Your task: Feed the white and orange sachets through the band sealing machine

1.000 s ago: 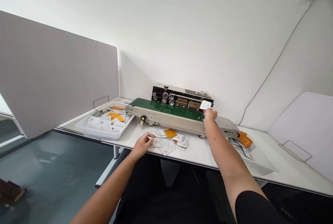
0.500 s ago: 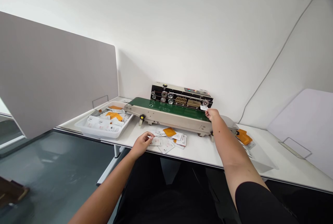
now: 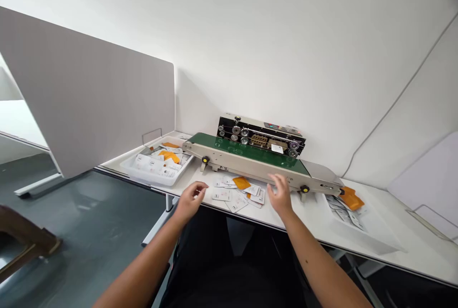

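My right hand is open, fingers apart and nothing in them, over the front of the conveyor by the right side of the pile. My left hand hovers left of the pile near the table edge, fingers loosely curled with a gap to the thumb, holding nothing. Between the hands lie several small white printed packets and an orange packet. Behind them stands a band sealing machine with a green conveyor belt. One white packet sits upright at the right part of its sealing rollers.
A white plastic bin with white and orange packets stands left of the machine. Below the conveyor's right end is a translucent bin with more packets, orange ones on top. A grey partition rises at left; a cable runs down the wall.
My right hand has let go of the white packet at the sealer and drawn back to the pile. The packet has moved left along the rollers. My left hand stays beside the pile.
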The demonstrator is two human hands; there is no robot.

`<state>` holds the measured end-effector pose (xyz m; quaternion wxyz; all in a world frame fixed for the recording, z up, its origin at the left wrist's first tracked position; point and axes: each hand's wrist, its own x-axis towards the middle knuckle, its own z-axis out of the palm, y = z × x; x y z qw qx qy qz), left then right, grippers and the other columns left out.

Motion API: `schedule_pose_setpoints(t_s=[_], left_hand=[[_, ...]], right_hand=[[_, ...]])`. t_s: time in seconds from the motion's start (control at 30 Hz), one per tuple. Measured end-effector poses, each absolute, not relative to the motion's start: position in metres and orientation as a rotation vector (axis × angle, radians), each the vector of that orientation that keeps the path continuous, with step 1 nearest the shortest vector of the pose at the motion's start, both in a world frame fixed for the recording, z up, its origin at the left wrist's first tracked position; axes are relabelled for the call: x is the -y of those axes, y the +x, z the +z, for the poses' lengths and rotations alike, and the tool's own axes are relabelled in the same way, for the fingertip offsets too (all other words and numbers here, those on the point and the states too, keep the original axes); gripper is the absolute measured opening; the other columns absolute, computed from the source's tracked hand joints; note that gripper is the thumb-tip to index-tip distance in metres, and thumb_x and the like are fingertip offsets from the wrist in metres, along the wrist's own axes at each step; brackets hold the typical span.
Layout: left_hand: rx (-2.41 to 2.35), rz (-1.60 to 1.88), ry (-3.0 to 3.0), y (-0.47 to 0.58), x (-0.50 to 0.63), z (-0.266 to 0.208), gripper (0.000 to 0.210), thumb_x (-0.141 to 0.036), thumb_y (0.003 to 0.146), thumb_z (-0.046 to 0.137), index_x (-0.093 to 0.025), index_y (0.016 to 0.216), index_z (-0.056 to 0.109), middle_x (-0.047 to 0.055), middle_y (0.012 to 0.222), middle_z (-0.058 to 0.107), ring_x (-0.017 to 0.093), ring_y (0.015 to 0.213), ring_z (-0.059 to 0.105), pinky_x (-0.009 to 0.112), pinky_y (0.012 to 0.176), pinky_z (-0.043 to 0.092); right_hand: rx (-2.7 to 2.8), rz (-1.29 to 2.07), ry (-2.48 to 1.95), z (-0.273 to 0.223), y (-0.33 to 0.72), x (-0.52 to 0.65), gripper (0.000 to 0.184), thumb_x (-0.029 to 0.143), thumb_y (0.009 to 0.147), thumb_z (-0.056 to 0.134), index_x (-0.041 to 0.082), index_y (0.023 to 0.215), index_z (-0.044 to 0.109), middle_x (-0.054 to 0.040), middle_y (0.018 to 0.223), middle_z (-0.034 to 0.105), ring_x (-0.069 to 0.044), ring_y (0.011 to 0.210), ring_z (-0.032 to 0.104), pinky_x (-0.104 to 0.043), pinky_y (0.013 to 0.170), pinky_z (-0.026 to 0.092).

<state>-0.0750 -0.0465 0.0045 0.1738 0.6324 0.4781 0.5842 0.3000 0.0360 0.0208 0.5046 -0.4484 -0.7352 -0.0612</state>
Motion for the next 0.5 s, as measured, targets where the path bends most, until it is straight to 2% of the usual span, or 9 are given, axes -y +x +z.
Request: schedule_pose_setpoints(t_s=[0.07, 0.2, 0.27, 0.37, 0.43, 0.5], left_hand=[[-1.477, 1.816, 1.919, -0.103, 0.052, 0.027, 0.015, -0.032, 0.089, 0.059, -0.021, 0.095, 0.067, 0.008, 0.096, 0.072, 0.022, 0.088, 0.067, 0.032, 0.08, 0.054], [-2.016, 1.943, 1.831, -0.173, 0.022, 0.098, 0.016, -0.03, 0.089, 0.057, -0.019, 0.095, 0.067, 0.008, 0.094, 0.071, 0.022, 0.084, 0.065, 0.034, 0.084, 0.052], [-2.3, 1.7, 1.695, -0.202, -0.012, 0.13, 0.023, -0.033, 0.092, 0.053, -0.019, 0.105, 0.066, 0.009, 0.097, 0.071, 0.025, 0.086, 0.066, 0.035, 0.082, 0.052], [-2.432, 1.107, 1.812, -0.229, -0.061, 0.155, 0.025, -0.032, 0.088, 0.06, -0.016, 0.106, 0.065, 0.014, 0.111, 0.07, 0.031, 0.103, 0.063, 0.041, 0.092, 0.049], [-2.421, 0.977, 1.863, -0.233, -0.082, 0.156, 0.025, -0.034, 0.085, 0.064, -0.01, 0.094, 0.065, 0.016, 0.1, 0.072, 0.032, 0.101, 0.063, 0.048, 0.095, 0.046], [-2.305, 1.062, 2.0, -0.231, -0.094, 0.151, 0.036, -0.044, 0.086, 0.063, -0.008, 0.08, 0.064, 0.011, 0.08, 0.07, 0.03, 0.095, 0.063, 0.049, 0.095, 0.045]], right_hand=[[1.893, -0.117, -1.097, -0.005, 0.299, -0.023, 0.038, 0.028, 0.09, 0.053, 0.024, 0.126, 0.065, -0.0108, 0.124, 0.059, -0.028, 0.119, 0.054, -0.047, 0.105, 0.044], [1.881, 0.027, -1.305, -0.03, 0.308, -0.026, 0.035, 0.029, 0.086, 0.056, 0.024, 0.119, 0.07, -0.009, 0.12, 0.062, -0.028, 0.118, 0.053, -0.047, 0.107, 0.042], [1.85, 0.098, -1.394, -0.034, 0.311, -0.032, 0.035, 0.03, 0.085, 0.056, 0.023, 0.117, 0.071, -0.0084, 0.118, 0.064, -0.028, 0.118, 0.052, -0.046, 0.108, 0.041], [1.848, 0.171, -1.452, -0.032, 0.309, -0.036, 0.035, 0.029, 0.084, 0.057, 0.023, 0.115, 0.072, -0.0075, 0.117, 0.065, -0.028, 0.119, 0.052, -0.044, 0.11, 0.04], [1.851, 0.19, -1.477, -0.029, 0.306, -0.036, 0.035, 0.027, 0.083, 0.058, 0.023, 0.114, 0.073, -0.0072, 0.117, 0.065, -0.028, 0.119, 0.051, -0.043, 0.11, 0.039], [1.853, 0.199, -1.496, -0.025, 0.304, -0.036, 0.034, 0.025, 0.082, 0.059, 0.024, 0.112, 0.074, -0.0071, 0.117, 0.066, -0.029, 0.119, 0.051, -0.043, 0.111, 0.039]])
